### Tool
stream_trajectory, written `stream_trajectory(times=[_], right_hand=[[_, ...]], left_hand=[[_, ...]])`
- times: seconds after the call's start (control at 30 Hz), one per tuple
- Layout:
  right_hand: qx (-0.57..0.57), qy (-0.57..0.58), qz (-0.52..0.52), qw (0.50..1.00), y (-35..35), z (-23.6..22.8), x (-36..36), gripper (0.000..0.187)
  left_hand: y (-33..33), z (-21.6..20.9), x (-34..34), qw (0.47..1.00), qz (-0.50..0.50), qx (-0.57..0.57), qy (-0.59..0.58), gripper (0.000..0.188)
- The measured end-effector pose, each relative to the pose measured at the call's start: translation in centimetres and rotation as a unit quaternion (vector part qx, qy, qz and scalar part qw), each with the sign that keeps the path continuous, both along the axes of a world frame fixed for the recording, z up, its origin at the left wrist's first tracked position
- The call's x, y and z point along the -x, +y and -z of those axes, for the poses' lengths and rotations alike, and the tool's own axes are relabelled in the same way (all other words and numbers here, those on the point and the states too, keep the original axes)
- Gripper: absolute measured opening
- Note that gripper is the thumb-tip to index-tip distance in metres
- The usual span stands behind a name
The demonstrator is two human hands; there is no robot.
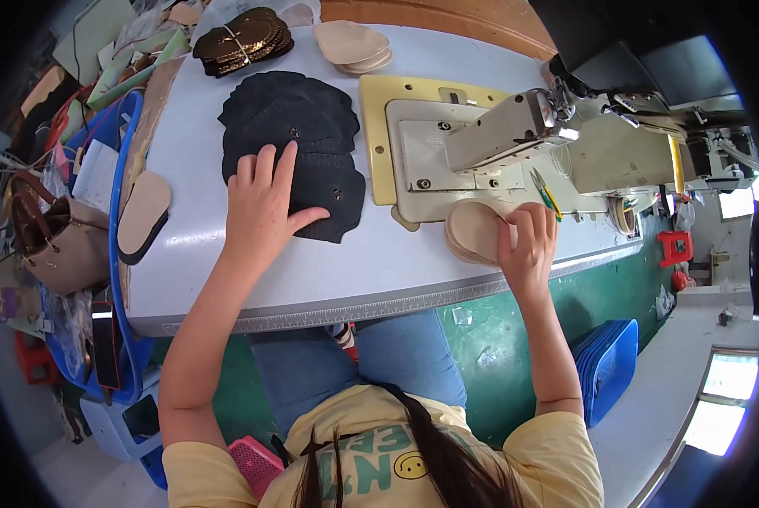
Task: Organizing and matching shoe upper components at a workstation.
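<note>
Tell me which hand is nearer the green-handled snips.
Right. The right hand is just below the snips in view, at the beige stack; the left hand is well to their left, on the black pieces.

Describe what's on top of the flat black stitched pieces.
The left hand and small shiny fittings show on the black pieces; what the hand covers is hidden.

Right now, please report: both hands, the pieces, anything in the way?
Left hand on black pieces. Right hand at edge of beige stack. Snips close to right hand, maybe obstructing.
</note>
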State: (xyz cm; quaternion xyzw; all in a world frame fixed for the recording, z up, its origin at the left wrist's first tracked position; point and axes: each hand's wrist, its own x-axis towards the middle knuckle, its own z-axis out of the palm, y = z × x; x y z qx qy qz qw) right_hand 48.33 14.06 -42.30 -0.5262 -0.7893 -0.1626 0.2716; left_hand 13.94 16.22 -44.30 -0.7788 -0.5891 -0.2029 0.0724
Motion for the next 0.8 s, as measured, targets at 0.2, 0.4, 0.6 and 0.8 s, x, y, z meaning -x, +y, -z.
stream_trajectory(times=[0.2, 0.4, 0.6, 0.8], right_hand=[[0.068, 0.013, 0.091, 0.993, -0.6, -0.5, -0.1, 0.018], [0.280, 0.271, -0.022, 0.921, -2.7, -0.7, -0.1, 0.022], [0.499, 0.319, -0.268, 0.760, -4.1, -4.4, -0.9, 0.016], [0.469, 0.371, -0.177, 0.782, -4.4, -4.8, 1.2, 0.013]], left_hand=[[0.9, -0.7, 0.5, 0.995, 0.005, 0.058, -0.076, 0.072], [-0.4, -0.3, 0.1, 0.999, -0.030, 0.018, -0.015, 0.057], [-3.3, -1.8, 0.6, 0.913, 0.043, -0.010, -0.406, 0.020], [-8.3, 1.2, 0.1, 0.946, 0.003, 0.044, -0.320, 0.030]])
